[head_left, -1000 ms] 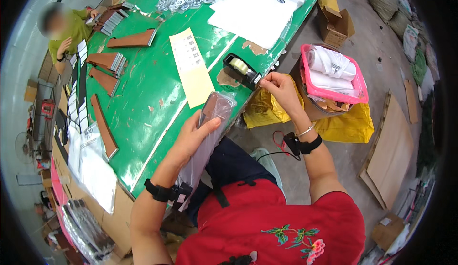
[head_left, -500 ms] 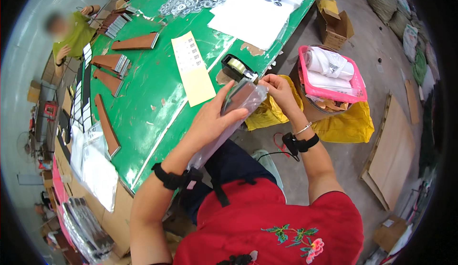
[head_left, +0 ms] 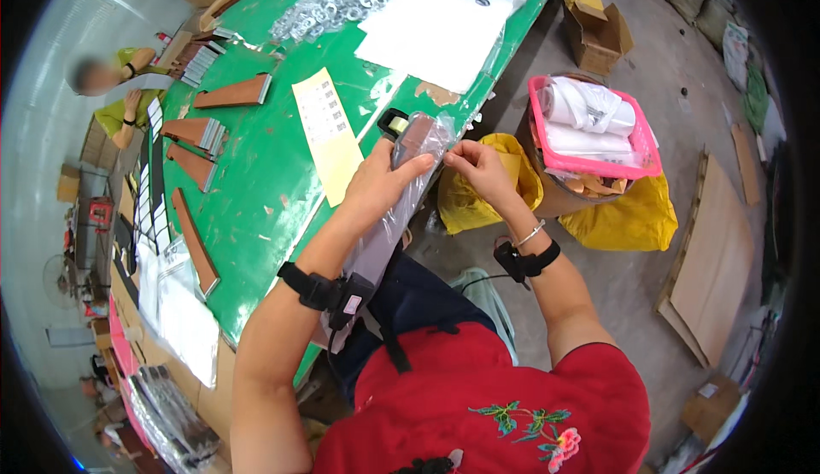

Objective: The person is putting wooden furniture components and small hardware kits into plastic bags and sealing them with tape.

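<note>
A long brown piece in a clear plastic bag [head_left: 395,218] slants from my lap up over the table's edge. My left hand [head_left: 382,182] is closed around its upper part, the thumb lying across the top. At the bag's right edge, the fingers of my right hand [head_left: 480,171] are pinched together; whatever is between them is too small to make out. Just beyond the bag's upper end stands a black tape dispenser [head_left: 394,121], partly hidden by the bag. Left of my left hand lies a yellow sheet with white labels [head_left: 329,137].
Brown tapered pieces [head_left: 232,91] lie across the green table [head_left: 265,171]. Metal rings [head_left: 329,0] and white plastic bags [head_left: 431,34] cover its far end. Right of me stands a pink basket [head_left: 653,162] over yellow sacking [head_left: 628,218]. A co-worker [head_left: 128,102] is at the far left.
My right hand has come down and left from beside the tape dispenser to the bag's edge. The bagged piece now covers more of the dispenser. The co-worker's arms have moved.
</note>
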Demonstrator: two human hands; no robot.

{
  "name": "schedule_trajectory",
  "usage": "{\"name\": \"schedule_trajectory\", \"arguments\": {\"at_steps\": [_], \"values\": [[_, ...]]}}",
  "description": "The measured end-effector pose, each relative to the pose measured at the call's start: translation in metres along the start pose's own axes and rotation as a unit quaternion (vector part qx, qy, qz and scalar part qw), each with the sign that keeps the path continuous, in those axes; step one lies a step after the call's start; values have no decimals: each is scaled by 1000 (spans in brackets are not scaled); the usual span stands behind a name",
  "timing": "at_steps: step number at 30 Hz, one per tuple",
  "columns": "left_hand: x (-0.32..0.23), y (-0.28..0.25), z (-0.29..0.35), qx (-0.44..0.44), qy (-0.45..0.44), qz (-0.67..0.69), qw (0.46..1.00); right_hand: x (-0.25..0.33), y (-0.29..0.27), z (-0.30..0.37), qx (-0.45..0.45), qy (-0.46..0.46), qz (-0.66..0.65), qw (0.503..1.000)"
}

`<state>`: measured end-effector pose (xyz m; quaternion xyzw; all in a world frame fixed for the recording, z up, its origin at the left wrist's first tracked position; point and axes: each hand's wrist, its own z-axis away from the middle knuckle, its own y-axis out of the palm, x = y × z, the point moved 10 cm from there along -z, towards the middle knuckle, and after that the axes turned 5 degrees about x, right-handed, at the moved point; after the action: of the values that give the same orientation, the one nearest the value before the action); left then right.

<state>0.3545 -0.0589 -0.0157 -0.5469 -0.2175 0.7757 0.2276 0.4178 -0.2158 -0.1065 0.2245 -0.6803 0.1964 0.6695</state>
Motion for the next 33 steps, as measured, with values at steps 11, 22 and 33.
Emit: {"name": "schedule_trajectory", "arguments": {"at_steps": [11, 22, 33], "values": [[4, 19, -23, -16, 55, 13, 998, -76, -33, 37, -77, 75, 131, 986], [12, -25, 30, 5, 71, 183, 981, 12, -83, 60, -116, 24, 215, 969], [-2, -21, 126, -84, 72, -236, 966, 155, 98, -62, 138, -4, 209, 968]]}}
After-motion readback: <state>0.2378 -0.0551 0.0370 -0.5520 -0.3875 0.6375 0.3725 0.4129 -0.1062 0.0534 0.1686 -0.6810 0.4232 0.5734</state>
